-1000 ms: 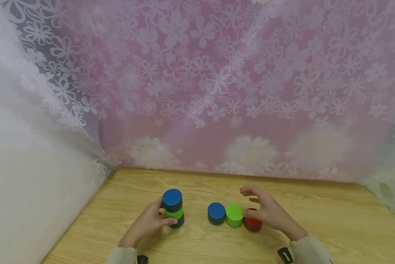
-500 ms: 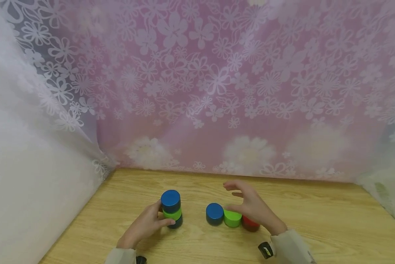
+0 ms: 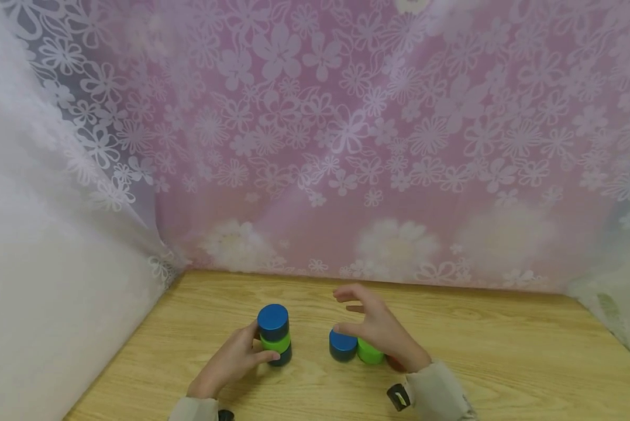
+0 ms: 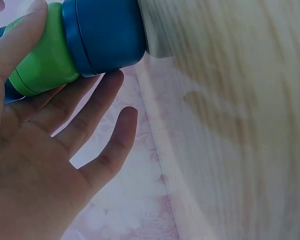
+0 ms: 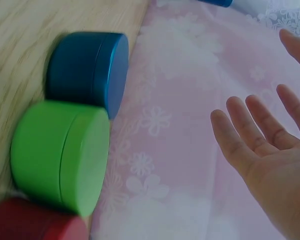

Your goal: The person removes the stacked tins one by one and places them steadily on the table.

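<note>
A stack of three round lidded tins, blue (image 3: pixel 273 321), green (image 3: pixel 275 342) and blue (image 4: pixel 110 35), stands upright on the table at the left. My left hand (image 3: pixel 233 358) holds the stack between thumb and fingers; the thumb (image 4: pixel 21 40) lies against the green tin. To the right, a second blue tin (image 3: pixel 342 346), a second green tin (image 5: pixel 60 155) and a red tin (image 5: pixel 37 222) form a row, touching. My right hand (image 3: pixel 383 332) hovers over that row with spread fingers, holding nothing. It covers most of the red tin in the head view.
The wood-grain table (image 3: pixel 504 351) ends at a pink flowered cloth (image 3: pixel 315 146) hanging behind it. A white cloth (image 3: pixel 57 263) hangs along the left side, and another flowered cloth (image 3: pixel 617 280) on the right.
My right hand has moved left along the row, from above the red tin past the green one to the blue one. The left hand and the stack have stayed in place.
</note>
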